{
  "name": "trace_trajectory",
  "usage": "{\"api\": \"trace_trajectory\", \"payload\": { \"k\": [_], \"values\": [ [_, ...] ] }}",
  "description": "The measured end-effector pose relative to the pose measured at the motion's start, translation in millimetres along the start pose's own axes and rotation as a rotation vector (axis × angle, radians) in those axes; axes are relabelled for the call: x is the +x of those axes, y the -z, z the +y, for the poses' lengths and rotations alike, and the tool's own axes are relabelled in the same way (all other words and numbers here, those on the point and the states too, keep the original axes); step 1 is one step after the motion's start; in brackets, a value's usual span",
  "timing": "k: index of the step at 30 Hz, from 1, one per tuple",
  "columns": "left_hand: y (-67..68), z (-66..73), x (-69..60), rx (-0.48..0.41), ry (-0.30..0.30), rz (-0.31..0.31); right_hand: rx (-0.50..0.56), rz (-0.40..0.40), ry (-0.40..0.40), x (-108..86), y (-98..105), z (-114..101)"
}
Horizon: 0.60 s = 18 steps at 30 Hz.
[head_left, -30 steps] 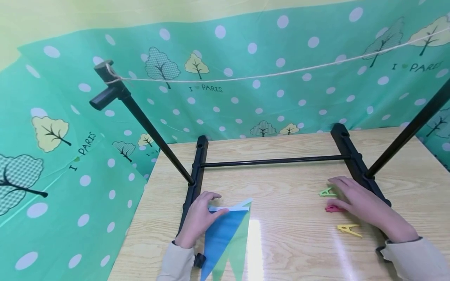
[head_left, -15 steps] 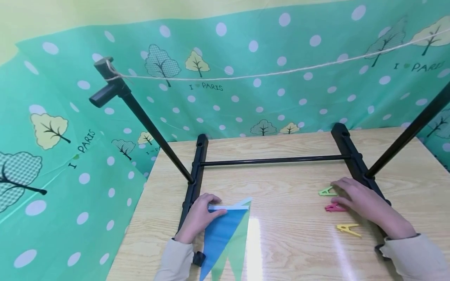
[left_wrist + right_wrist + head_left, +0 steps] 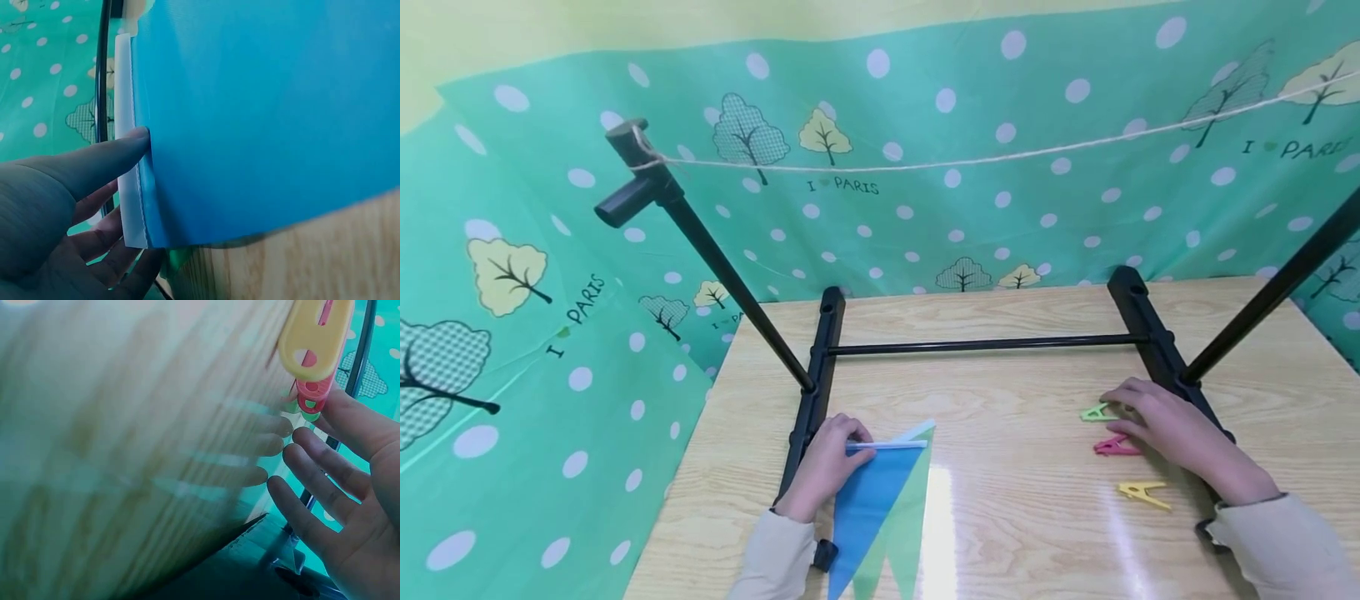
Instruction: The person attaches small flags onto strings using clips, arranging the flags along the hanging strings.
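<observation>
The left hand (image 3: 827, 462) pinches the white top band (image 3: 127, 125) of a blue triangular flag (image 3: 868, 492), thumb on the blue face and the other fingers behind the band. Green flags (image 3: 910, 517) lie partly beneath the blue one. At the right, the right hand (image 3: 1172, 433) has its fingers relaxed at the green clothespin (image 3: 1097, 412) and the pink clothespin (image 3: 1116, 447); whether it touches them cannot be told. A yellow clothespin (image 3: 1144, 493) lies nearer the front, and it also shows large in the right wrist view.
A black stand has feet along the left (image 3: 820, 358) and right (image 3: 1150, 333), joined by a thin crossbar (image 3: 985, 344). Its posts rise on both sides, and a white string (image 3: 925, 166) stretches from the left post's top. Patterned green cloth (image 3: 887, 100) hangs behind and left of the wooden table (image 3: 1015, 417).
The left fingers have closed on the flag's top edge, and the band has tilted slightly. The right hand has shifted only a little around the green and pink clothespins.
</observation>
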State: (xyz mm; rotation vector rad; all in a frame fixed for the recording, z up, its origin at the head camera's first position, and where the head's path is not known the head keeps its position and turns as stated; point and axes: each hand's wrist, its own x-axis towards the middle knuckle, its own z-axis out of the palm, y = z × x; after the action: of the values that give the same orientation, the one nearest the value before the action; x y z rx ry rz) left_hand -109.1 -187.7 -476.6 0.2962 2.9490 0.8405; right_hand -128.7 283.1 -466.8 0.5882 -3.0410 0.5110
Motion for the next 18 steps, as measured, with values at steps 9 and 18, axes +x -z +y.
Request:
{"api": "trace_trajectory", "payload": {
  "k": [9,18],
  "values": [
    [0.5,2.6,-0.3,0.009,0.012,0.02,0.018,-0.006,-0.019,2.1,0.0,2.7],
    [5.5,6.9,-4.1,0.018,-0.017,0.045,0.063,-0.052,-0.059,2.1,1.0,1.0]
  ]
}}
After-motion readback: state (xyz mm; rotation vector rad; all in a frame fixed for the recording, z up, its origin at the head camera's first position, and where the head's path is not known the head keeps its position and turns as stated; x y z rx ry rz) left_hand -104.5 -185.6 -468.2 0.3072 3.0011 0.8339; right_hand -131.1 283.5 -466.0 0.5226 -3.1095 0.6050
